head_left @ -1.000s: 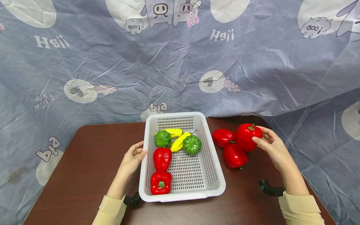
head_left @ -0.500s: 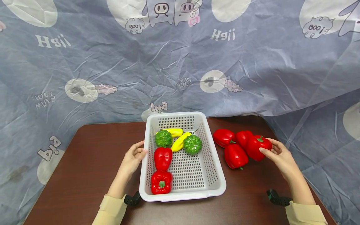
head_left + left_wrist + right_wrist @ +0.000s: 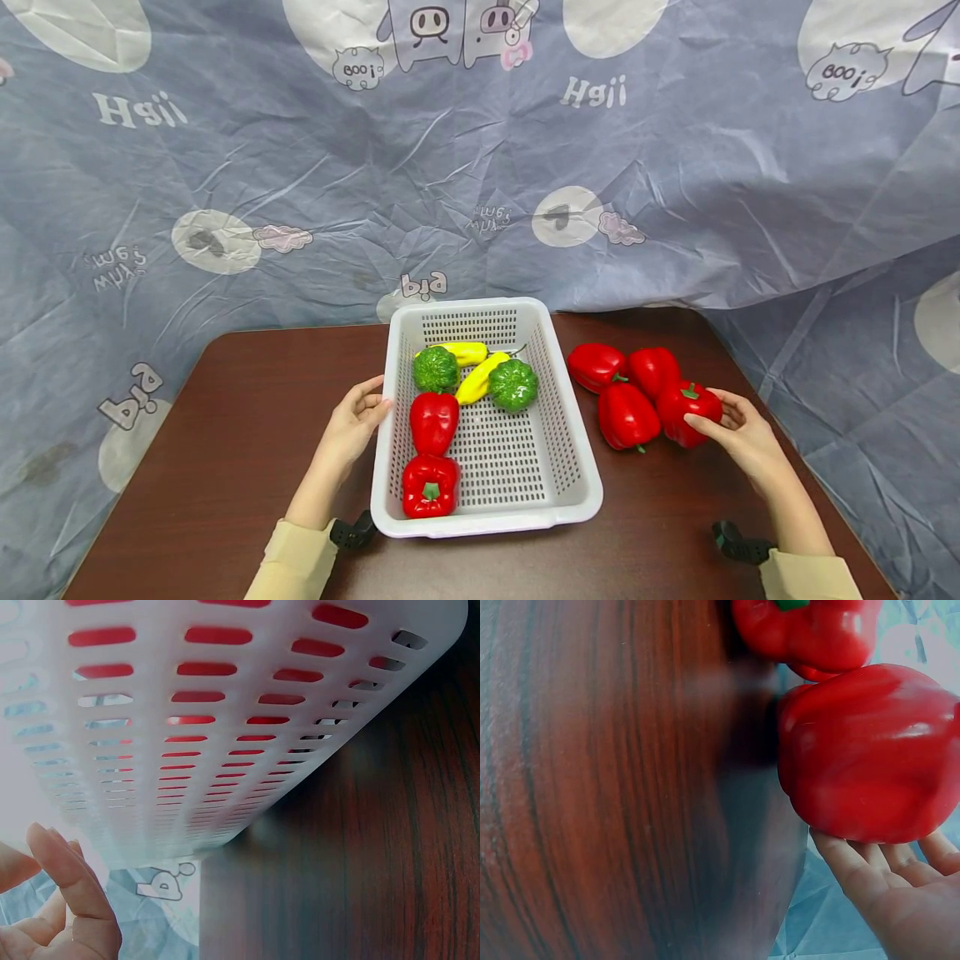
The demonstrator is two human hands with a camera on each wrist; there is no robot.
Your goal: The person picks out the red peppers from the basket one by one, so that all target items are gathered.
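Note:
My right hand (image 3: pixel 746 433) holds a red bell pepper (image 3: pixel 678 417), thumb on the near side and fingers at its right. Its green stem points up; in the right wrist view this bell pepper (image 3: pixel 870 754) sits low, close to the table. Beside it lie three more red peppers, one far left (image 3: pixel 596 367), one behind (image 3: pixel 654 371) and one nearer (image 3: pixel 628 417). At the left side of a white perforated basket (image 3: pixel 487 527), my left hand (image 3: pixel 354 425) rests its fingertips against the rim, fingers loosely bent. The left wrist view shows the basket wall (image 3: pixel 172 761) close up.
Inside the basket are two red bell peppers (image 3: pixel 433 423), two yellow peppers (image 3: pixel 482 379) and two round green vegetables (image 3: pixel 513 385). The brown table (image 3: pixel 247 433) ends at a hanging grey-blue patterned cloth (image 3: pixel 360 183).
My right hand has moved right and toward me with the bell pepper, and then lower, away from the pepper lying behind. My left hand and the basket have stayed put.

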